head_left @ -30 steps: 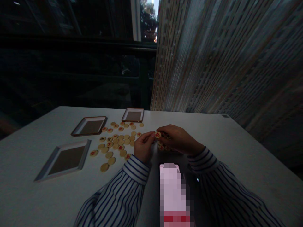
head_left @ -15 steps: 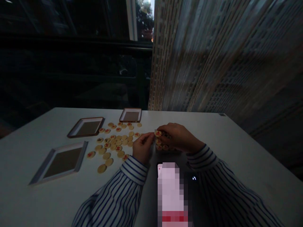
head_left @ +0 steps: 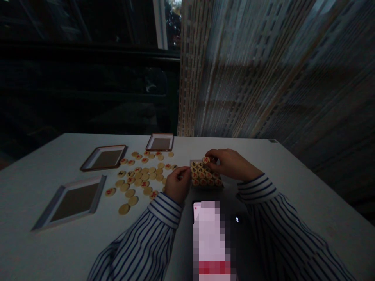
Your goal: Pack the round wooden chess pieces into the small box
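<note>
The room is dim: a patterned curtain [head_left: 240, 70] hangs beyond the table on your right, dark glazing on your left. Your work surface is a flat white table [head_left: 288, 181]. On its left portion lie three shallow trays: a grey-edged one [head_left: 99, 194] nearest you, a brown-rimmed one [head_left: 107, 159] behind it, and a smaller one [head_left: 160, 143] at the far edge. A lit phone [head_left: 208, 234] lies between your forearms.

Your right hand [head_left: 231, 164] extends over the box from the right, thumb and fingers clamped on one disc. Your left hand [head_left: 178, 185] is beside the box's left wall, thumb and forefinger close together; whether they grip the wall cannot be told.

The box [head_left: 206, 187] holds discs in rows, red-marked nearest you. Loose discs [head_left: 145, 176] lie left of your left hand.

The held disc [head_left: 206, 160] is at the box's far side, left of your right palm, its red-marked face toward you. Being round, it has no long axis.
</note>
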Demonstrator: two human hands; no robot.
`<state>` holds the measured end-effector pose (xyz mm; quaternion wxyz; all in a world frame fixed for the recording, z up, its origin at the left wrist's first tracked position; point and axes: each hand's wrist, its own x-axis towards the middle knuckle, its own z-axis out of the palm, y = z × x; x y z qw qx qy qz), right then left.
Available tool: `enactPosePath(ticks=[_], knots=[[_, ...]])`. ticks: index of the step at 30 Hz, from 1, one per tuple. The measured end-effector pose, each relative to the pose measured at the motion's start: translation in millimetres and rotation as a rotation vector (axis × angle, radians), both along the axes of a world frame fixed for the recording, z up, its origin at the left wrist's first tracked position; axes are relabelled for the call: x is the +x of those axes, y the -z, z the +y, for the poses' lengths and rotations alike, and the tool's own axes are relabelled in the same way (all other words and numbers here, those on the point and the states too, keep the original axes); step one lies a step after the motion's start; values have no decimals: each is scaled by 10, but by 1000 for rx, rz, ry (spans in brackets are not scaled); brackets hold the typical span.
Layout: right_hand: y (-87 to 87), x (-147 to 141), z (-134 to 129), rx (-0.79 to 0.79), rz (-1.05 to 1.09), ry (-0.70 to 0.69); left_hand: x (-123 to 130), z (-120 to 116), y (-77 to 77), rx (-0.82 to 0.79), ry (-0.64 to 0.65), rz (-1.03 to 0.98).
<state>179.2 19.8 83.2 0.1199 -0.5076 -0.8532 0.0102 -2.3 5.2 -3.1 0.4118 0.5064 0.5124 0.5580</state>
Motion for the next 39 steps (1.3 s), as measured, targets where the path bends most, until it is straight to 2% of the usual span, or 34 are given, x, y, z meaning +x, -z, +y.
enactPosePath(ticks=[16, 26, 33, 39], knots=[[281, 113, 185, -65, -87, -52, -9, 26, 106, -35, 31, 62], [362, 145, 220, -121, -67, -62, 6, 4, 58, -64, 47, 51], [366, 138, 214, -144, -86, -59, 1, -14, 26, -73, 59, 119], [376, 144, 218, -161, -90, -44, -8, -1, 55, -73, 57, 116]])
